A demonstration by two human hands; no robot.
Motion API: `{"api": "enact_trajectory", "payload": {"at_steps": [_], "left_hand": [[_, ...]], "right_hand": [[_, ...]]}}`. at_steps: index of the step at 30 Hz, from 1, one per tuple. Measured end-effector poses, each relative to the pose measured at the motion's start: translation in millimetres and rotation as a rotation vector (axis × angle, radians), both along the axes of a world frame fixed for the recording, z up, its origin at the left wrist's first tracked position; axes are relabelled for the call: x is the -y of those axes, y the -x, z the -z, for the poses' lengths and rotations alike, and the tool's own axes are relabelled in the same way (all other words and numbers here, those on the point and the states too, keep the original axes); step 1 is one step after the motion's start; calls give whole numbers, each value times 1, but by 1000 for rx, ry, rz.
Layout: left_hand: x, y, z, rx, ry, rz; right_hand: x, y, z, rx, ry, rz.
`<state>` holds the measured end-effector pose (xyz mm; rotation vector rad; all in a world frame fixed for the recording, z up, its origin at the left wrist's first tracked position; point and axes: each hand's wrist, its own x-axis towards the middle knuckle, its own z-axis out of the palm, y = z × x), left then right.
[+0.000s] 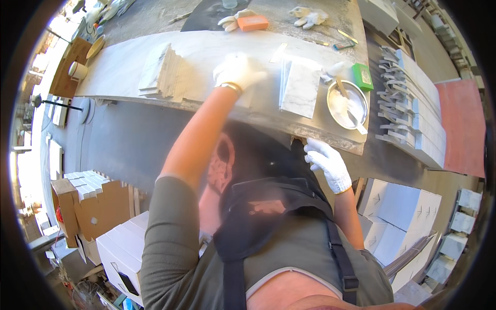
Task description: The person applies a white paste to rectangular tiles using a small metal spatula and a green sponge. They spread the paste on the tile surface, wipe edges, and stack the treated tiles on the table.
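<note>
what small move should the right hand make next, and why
Probably lift the right hand onto the white slab: it is beside the table edge, holding nothing visible, while the left hand is over the slab, between the left tile stack and the right tile stack.

On worktop [116, 67]: tile stack [155, 72] left | second stack [302, 88] right | bowl [366, 106] farther right, tool [356, 123] in it | glove [310, 18] behind second stack
</note>
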<state>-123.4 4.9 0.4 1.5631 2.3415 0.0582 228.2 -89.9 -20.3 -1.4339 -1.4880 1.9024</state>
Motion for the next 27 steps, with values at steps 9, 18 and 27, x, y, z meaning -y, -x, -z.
{"api": "enact_trajectory", "payload": {"at_steps": [9,18,27], "left_hand": [[-16,1,0,35,97,-24],[1,-7,7,-88,-299,132],[97,-65,-2,1164,-265,-294]], "right_hand": [[-20,3,6,-12,-35,-36],[-38,20,-3,-163,-118,184],[-45,51,-2,-247,-80,294]]}}
